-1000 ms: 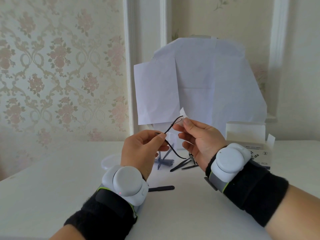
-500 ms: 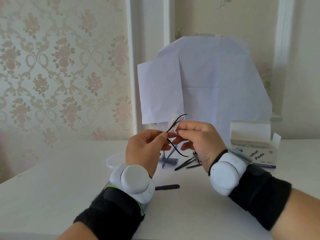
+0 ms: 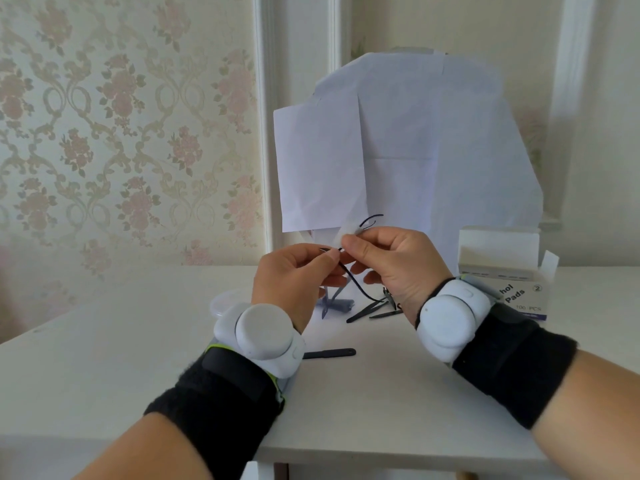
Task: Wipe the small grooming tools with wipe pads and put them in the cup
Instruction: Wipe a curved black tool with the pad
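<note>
Pinching this thin black tool point(image 3: 360, 289), left hand point(image 3: 294, 282) grips one end, right hand point(image 3: 391, 261) squeezes the wipe pad point(image 3: 348, 233) round it (looks light, springy, so hold near the ends)

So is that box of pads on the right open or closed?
Open. The box of pads has its top lid flap standing upright and a side flap sticking out. Its contents cannot be seen.

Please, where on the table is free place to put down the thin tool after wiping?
Free: the near table between the wrists, in front of the flat black tool; also the left side, left of the round lid. Crowded: behind the hands, where black tools lie beside the pads box.
</note>
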The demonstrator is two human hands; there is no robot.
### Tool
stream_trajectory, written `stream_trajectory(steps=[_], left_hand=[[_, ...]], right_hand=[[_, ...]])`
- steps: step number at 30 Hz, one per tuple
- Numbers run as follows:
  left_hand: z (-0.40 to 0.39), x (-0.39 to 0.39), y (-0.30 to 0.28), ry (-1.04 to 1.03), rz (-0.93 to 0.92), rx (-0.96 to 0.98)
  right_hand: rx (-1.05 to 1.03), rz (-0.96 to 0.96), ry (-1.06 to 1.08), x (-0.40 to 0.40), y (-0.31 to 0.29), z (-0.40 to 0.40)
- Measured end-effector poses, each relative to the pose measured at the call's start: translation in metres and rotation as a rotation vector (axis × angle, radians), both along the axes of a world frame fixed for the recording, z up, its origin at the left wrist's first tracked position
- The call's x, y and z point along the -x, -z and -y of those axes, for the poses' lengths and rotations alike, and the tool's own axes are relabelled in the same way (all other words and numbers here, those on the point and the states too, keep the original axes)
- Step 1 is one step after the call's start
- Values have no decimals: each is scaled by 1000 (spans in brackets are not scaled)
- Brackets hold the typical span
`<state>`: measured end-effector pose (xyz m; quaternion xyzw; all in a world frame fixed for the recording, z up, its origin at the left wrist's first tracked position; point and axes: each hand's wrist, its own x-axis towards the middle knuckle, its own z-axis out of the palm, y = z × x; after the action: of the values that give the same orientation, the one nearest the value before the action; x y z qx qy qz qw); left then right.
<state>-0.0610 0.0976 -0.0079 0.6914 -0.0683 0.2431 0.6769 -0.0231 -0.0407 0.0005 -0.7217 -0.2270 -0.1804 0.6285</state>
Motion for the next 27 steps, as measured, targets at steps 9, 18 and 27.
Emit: stream_trajectory(steps=[9, 18, 27], left_hand=[[1, 1, -1, 82, -25, 23], [1, -1, -2, 153, -115, 94], [-2, -4, 1, -1, -28, 73]], right_hand=[[-172, -211, -227, -3, 2, 0], [-387, -274, -196, -2, -8, 9], [-354, -172, -47, -10, -5, 12]])
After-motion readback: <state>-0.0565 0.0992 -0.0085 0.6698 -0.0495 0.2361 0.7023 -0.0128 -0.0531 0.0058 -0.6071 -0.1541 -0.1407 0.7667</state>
